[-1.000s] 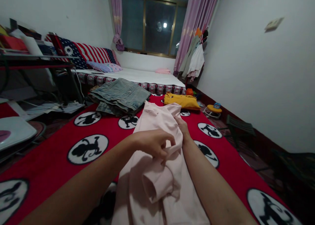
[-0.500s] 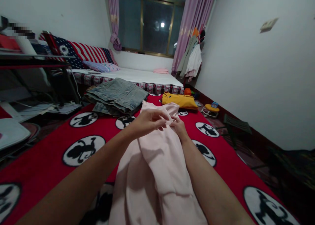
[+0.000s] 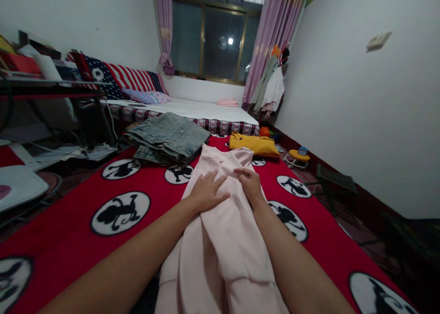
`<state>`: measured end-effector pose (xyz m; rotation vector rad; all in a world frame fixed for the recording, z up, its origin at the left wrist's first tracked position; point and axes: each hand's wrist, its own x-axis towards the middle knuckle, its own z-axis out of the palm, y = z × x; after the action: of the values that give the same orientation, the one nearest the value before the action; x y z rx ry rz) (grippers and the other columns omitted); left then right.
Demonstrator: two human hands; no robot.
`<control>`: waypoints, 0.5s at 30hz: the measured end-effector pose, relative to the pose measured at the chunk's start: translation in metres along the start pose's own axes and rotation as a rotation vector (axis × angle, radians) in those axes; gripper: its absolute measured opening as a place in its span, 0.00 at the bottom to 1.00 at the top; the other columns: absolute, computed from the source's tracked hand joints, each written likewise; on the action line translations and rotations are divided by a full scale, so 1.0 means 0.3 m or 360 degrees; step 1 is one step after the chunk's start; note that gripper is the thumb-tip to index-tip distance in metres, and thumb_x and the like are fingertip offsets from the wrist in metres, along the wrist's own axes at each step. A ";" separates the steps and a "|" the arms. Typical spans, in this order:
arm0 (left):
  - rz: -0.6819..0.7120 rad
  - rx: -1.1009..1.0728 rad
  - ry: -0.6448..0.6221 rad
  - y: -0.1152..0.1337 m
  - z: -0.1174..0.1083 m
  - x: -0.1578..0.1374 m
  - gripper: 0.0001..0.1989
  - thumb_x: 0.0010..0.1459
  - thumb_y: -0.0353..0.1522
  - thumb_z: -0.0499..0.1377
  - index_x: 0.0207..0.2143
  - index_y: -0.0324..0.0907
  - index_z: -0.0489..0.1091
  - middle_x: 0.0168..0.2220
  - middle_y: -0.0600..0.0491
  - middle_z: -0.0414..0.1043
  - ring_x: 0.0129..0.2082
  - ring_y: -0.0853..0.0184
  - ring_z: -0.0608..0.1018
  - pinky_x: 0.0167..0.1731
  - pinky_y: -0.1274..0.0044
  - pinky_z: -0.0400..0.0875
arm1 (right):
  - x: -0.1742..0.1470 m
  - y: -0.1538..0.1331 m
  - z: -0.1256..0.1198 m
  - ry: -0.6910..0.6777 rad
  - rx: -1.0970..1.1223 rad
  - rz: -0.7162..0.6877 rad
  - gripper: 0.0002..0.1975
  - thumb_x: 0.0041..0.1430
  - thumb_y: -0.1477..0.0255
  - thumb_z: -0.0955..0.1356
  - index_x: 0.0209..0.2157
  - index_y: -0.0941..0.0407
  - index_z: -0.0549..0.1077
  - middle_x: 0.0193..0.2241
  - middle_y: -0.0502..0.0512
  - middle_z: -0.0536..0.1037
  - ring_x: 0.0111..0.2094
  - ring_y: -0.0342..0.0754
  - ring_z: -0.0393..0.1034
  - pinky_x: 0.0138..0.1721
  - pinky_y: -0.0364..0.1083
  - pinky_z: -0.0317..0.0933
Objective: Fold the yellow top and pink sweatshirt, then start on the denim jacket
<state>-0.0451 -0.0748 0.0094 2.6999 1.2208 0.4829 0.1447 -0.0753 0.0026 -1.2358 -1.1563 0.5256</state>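
A pale pink garment [image 3: 237, 240] lies lengthwise in front of me, its neck end away from me and long folds running toward me. My left hand [image 3: 208, 191] rests flat on its upper left part, fingers spread. On the upper right side, my right hand [image 3: 250, 183] has its fingers curled and pressed together at the cloth, the index finger bent out toward the middle. Beyond the neck end lie folded blue denim [image 3: 172, 135] on the left and a folded yellow garment [image 3: 254, 144] on the right.
A red blanket [image 3: 75, 213] with monkey prints spreads beneath the clothes. Behind it stands a low bed [image 3: 192, 105] with a white sheet. A cluttered desk [image 3: 51, 90] is at left; a small yellow stool [image 3: 298, 156] and a dark folding stool [image 3: 337, 181] stand at right.
My left hand has come down from beside the right hand and moved left, now flat on the pink garment. My right hand stays almost in place. The view has shifted slightly.
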 end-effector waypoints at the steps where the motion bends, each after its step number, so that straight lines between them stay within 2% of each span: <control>1: 0.0054 -0.0033 0.0045 0.001 -0.005 0.000 0.34 0.61 0.50 0.53 0.65 0.46 0.57 0.67 0.38 0.50 0.66 0.47 0.56 0.62 0.56 0.51 | -0.001 0.001 0.001 0.0083 -0.0013 -0.0056 0.16 0.39 0.73 0.63 0.30 0.58 0.79 0.29 0.53 0.80 0.32 0.48 0.71 0.36 0.45 0.63; 4: 0.0226 -0.0157 0.0188 0.002 -0.015 -0.003 0.30 0.60 0.45 0.57 0.62 0.45 0.62 0.66 0.40 0.53 0.62 0.53 0.63 0.59 0.64 0.61 | -0.005 0.011 -0.002 0.0324 -0.0062 -0.0186 0.14 0.42 0.72 0.62 0.26 0.57 0.78 0.26 0.53 0.79 0.30 0.48 0.71 0.36 0.45 0.63; 7: 0.0286 -0.0230 0.0253 0.000 -0.014 -0.005 0.27 0.58 0.43 0.60 0.59 0.46 0.66 0.64 0.41 0.56 0.60 0.54 0.67 0.56 0.66 0.65 | -0.005 0.032 -0.013 0.0355 -0.0244 -0.0060 0.13 0.41 0.71 0.62 0.24 0.56 0.78 0.23 0.52 0.78 0.28 0.49 0.70 0.33 0.45 0.62; 10: 0.0295 -0.0193 0.0290 -0.003 -0.005 -0.004 0.25 0.57 0.42 0.61 0.56 0.45 0.69 0.64 0.40 0.55 0.61 0.51 0.65 0.58 0.61 0.61 | 0.009 0.050 -0.023 0.0293 -0.0374 0.0085 0.12 0.40 0.70 0.63 0.24 0.55 0.78 0.22 0.52 0.78 0.27 0.50 0.70 0.31 0.45 0.62; 13: 0.0373 -0.0098 0.0369 0.008 -0.003 -0.003 0.21 0.57 0.39 0.62 0.53 0.47 0.71 0.64 0.41 0.56 0.64 0.48 0.59 0.61 0.54 0.52 | 0.048 0.053 -0.025 0.0340 -0.0359 0.0064 0.13 0.42 0.69 0.64 0.28 0.56 0.78 0.27 0.54 0.79 0.30 0.51 0.71 0.35 0.46 0.64; 15: 0.0460 -0.0106 0.0413 0.030 -0.010 -0.004 0.17 0.58 0.36 0.61 0.51 0.47 0.72 0.62 0.43 0.60 0.63 0.51 0.61 0.61 0.55 0.52 | 0.089 0.049 -0.026 0.0397 -0.0323 0.0038 0.15 0.43 0.69 0.64 0.33 0.58 0.76 0.32 0.56 0.79 0.33 0.50 0.72 0.37 0.47 0.65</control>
<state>-0.0405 -0.0817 0.0143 2.8337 0.8447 0.9184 0.1656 -0.0518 0.0003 -1.4468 -1.0011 0.2661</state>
